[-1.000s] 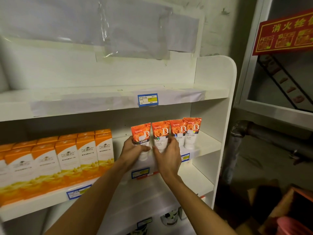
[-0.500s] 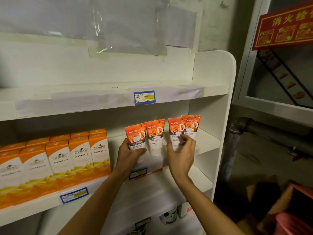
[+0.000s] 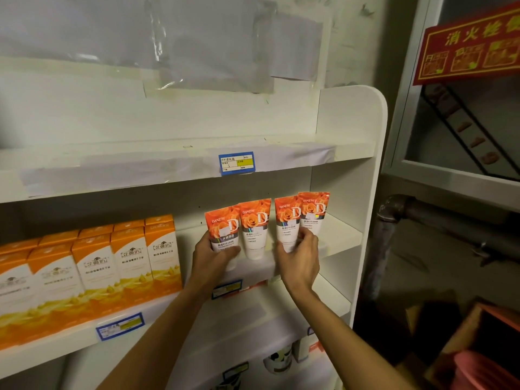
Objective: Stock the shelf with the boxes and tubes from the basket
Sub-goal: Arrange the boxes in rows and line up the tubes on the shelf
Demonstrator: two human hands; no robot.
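**Tubes standing on their caps, ready to topple**

Tubes are what I am steadying, four orange rose-print ones standing cap-down on the middle shelf (image 3: 332,243), right of the orange-and-white boxes (image 3: 132,260).

In the head view, my left hand (image 3: 209,258) is gripping the leftmost tube (image 3: 223,235), thumb curled across its white lower front and fingers behind it. My right hand (image 3: 299,256) is pinching the third tube (image 3: 288,223) low down, fingertips curled onto its face. The second tube (image 3: 254,228) is standing free between my hands, and the fourth tube (image 3: 313,212) is overlapping the third from behind, just beside my knuckles. The basket I cannot make out for certain; a reddish rim is showing at the lower right corner, too dark to name.

I am judging the risk this way: each tube is balancing on a narrow cap, so if I am letting go unevenly, one could tip and knock its neighbour, domino fashion. The pair on the right is touching, so shifting the third could drag the fourth over. They are also sitting near the front edge, and a nudge forward could send one down onto the lower shelf (image 3: 323,294). My wrists pulling back could brush the free second tube.
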